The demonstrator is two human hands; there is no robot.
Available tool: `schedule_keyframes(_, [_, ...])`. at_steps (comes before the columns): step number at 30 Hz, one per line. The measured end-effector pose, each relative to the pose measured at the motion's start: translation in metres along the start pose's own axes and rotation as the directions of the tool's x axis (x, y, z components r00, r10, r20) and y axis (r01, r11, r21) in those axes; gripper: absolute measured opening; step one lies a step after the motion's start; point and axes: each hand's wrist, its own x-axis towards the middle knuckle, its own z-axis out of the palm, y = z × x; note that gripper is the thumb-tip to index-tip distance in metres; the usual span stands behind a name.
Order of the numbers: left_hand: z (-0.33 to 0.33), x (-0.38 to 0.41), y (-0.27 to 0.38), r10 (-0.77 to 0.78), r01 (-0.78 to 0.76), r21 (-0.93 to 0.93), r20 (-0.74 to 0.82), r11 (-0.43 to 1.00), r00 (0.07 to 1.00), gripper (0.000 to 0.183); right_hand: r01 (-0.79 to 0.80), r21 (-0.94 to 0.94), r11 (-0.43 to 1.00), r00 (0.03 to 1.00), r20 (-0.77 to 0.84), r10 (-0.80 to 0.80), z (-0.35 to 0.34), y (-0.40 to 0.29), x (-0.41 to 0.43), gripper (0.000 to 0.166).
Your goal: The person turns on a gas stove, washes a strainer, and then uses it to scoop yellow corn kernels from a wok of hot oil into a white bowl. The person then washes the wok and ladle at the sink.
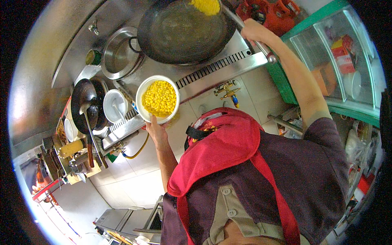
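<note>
My left hand [157, 131] grips the lower rim of a white bowl [139, 102], held tilted over the front edge of the stove. Loose yellow corn kernels [160, 98] fill much of it. My right hand [256, 32] is closed around the long metal handle [265, 52] of a utensil reaching over a large dark wok [180, 33]. At the top of the picture, a yellow mass [208, 6], probably corn, sits at the utensil's far end. That end is partly cut off, so its exact kind cannot be told. Dark wet-looking metal shows across the wok's inside.
Left of the wok stand a steel pot [107, 56], a white container [107, 105] with a spoon, and a smaller black wok [81, 113] with a metal ladle [87, 113] across it. A brass gas valve [227, 88] juts below the stove edge. Red gas cylinders [275, 18] and a green-framed glass cabinet [281, 82] stand right.
</note>
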Motion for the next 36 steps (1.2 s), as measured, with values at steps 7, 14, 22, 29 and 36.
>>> schedule_keyframes(7, [-0.002, 0.003, -0.002, -0.007, 0.007, 0.038, -0.009, 0.999, 1.0, 0.04, -0.292, 0.344, 0.892, 0.852, 0.518, 0.079, 0.032, -0.01, -0.035, 0.027])
schedule_keyframes(14, [-0.004, 0.006, -0.003, -0.024, 0.025, 0.016, -0.006, 1.0, 1.0, 0.042, -0.678, 0.612, 0.407, 0.602, 0.78, -0.169, 0.051, -0.015, -0.043, 0.009])
schedule_keyframes(22, [-0.005, 0.005, -0.004, -0.015, 0.015, 0.028, -0.002, 0.999, 1.0, 0.041, -0.564, 0.67, 0.483, 0.702, 0.696, -0.147, 0.033, -0.022, -0.037, 0.01])
schedule_keyframes(29, [0.002, -0.002, 0.005, -0.026, 0.026, 0.074, -0.003, 0.997, 1.0, 0.041, -0.03, 0.302, 0.953, 0.978, 0.205, -0.034, 0.002, -0.01, 0.001, 0.021])
schedule_keyframes(36, [-0.001, 0.001, 0.005, -0.036, 0.031, 0.074, 0.066, 0.997, 0.997, 0.042, 0.019, 0.0, 1.0, 0.989, 0.148, -0.019, -0.009, 0.007, -0.003, 0.016])
